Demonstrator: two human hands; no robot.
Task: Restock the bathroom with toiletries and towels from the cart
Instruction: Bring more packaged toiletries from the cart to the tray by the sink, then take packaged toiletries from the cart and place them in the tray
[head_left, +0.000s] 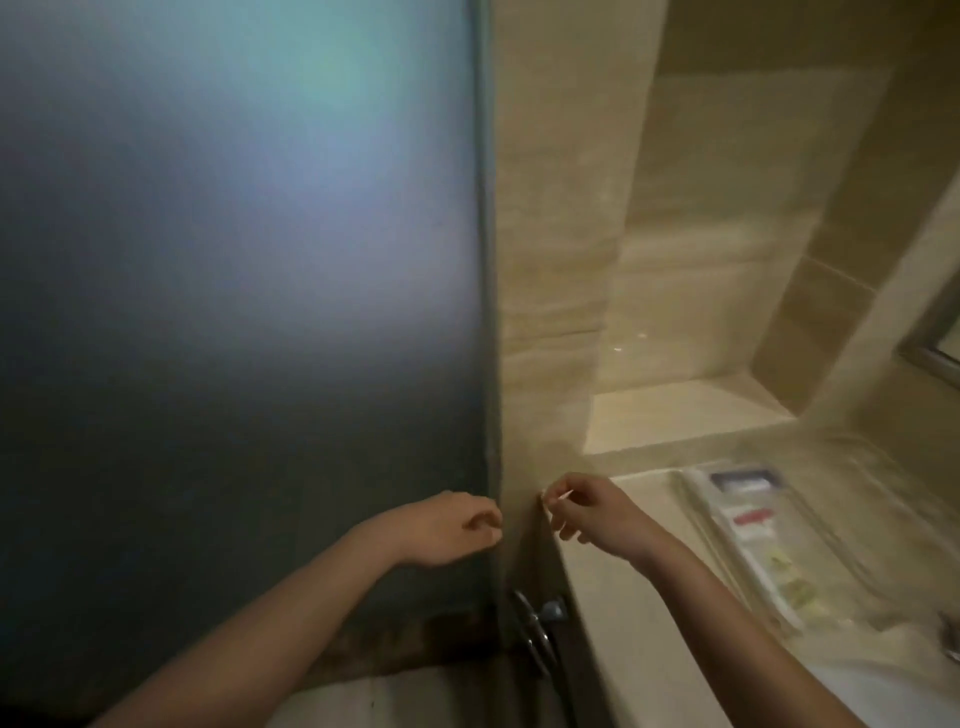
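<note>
My right hand (587, 512) is raised by the corner of the beige tiled wall and pinches a small thin pale item (555, 498) between thumb and fingertips; the blur hides what it is. My left hand (457, 527) hangs in front of the frosted glass panel (234, 260) with its fingers loosely curled and nothing in it. On the pale counter (623, 597) to the right lies a clear tray (696, 499) holding several wrapped toiletry packets (753, 519). No towels or cart show in this view.
A tiled wall niche (685, 410) opens above the counter. A mirror frame (930, 358) is at the right edge. Below the hands is a metal handle (535, 631) on a dark door edge. A white basin rim (883, 686) is at the lower right.
</note>
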